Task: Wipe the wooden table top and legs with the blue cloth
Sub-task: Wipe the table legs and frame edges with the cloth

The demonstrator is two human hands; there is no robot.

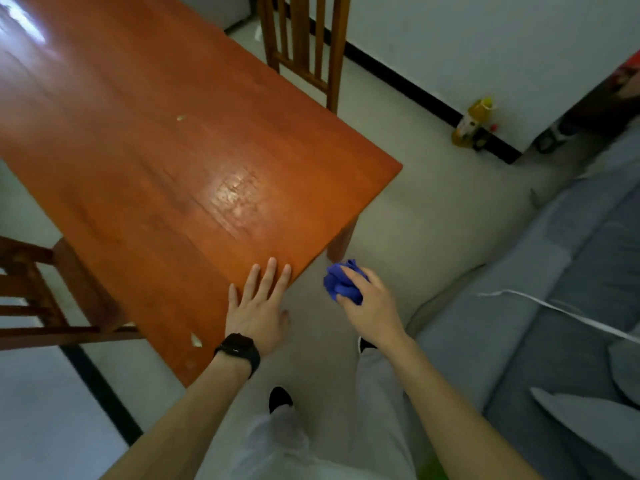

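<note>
The wooden table [180, 161] fills the upper left, its reddish top shiny in the middle. One table leg [341, 242] shows under the near right corner. My left hand [259, 303] lies flat with straight fingers on the table's near edge; a black watch sits on that wrist. My right hand [369, 303] grips the bunched blue cloth [341, 280] in the air, just off the table edge and close below the leg. Two small pale scraps lie on the table top.
A wooden chair [304, 46] stands at the table's far side and another chair [45, 292] at the left. A grey sofa [554, 306] runs along the right. A yellow bottle [472, 123] stands by the wall. My feet are on the pale floor below.
</note>
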